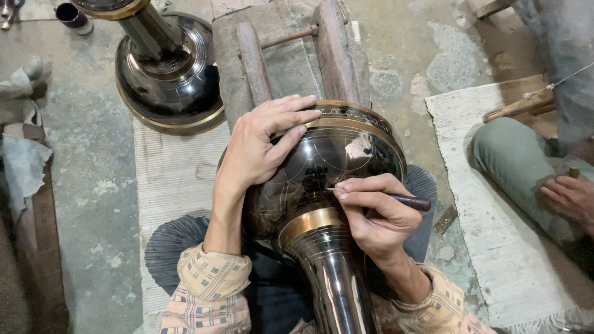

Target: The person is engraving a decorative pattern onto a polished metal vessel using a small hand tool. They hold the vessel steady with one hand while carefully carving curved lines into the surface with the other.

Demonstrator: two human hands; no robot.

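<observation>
We see a large dark metal vase [322, 167] lying on its side across the person's lap, its rounded body pointing away from us and its narrow neck running toward the near edge. A brass band rings the neck, and another brass rim, cut with a fine pattern, edges the far side of the body, which rests against a wooden stand [291, 55].

The left hand [263, 145] lies flat on the upper left of the body, fingers spread and pressed to the metal. The right hand [374, 213] sits on the right side just above the brass band, its thumb and fingers pinched around a dark-handled engraving tool [396, 199]. The tool's thin tip touches the dark surface near the middle of the body, where fine scratched lines show.

Both forearms wear patterned beige sleeves. A pale woven mat [176, 179] lies under the work on the left. Far left of the stand, a second dark vessel [167, 68] with a brass rim stands on the stone floor. At the right, another person's knee in green cloth [513, 161] and a hand [572, 198] rest on a second pale mat [495, 247].
</observation>
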